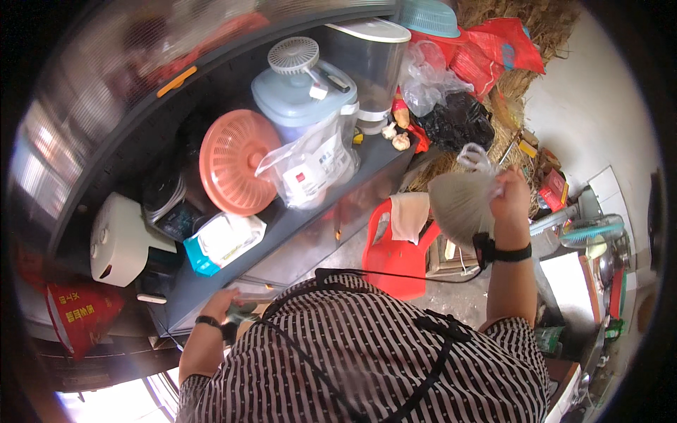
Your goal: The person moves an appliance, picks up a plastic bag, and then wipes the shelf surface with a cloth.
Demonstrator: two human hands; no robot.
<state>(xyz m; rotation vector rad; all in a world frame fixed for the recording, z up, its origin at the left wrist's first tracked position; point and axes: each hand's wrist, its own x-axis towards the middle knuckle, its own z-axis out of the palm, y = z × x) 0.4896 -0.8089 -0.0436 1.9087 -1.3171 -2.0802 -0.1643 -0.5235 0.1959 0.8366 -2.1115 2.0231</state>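
Note:
My right hand (510,193) is raised on the right, closed around the gathered part of a full, cloudy plastic bag (459,206). What fills the bag is greyish and cannot be made out. The bag's whitish loops (473,158) stick up beside my fingers. Low on the left, my left hand (225,304) is by the front of a dark-topped cabinet (312,227), near the edge of a pale panel (259,294). Its fingers are partly hidden, so whether they grip the panel cannot be told.
On the cabinet top are an orange plastic basket (238,164), a lidded container (301,100) with a small fan (293,55), a tissue pack (227,243) and garlic bulbs (401,141). A red plastic chair (396,269) with a cloth (410,214) stands before me. Straw (502,111) lies beyond.

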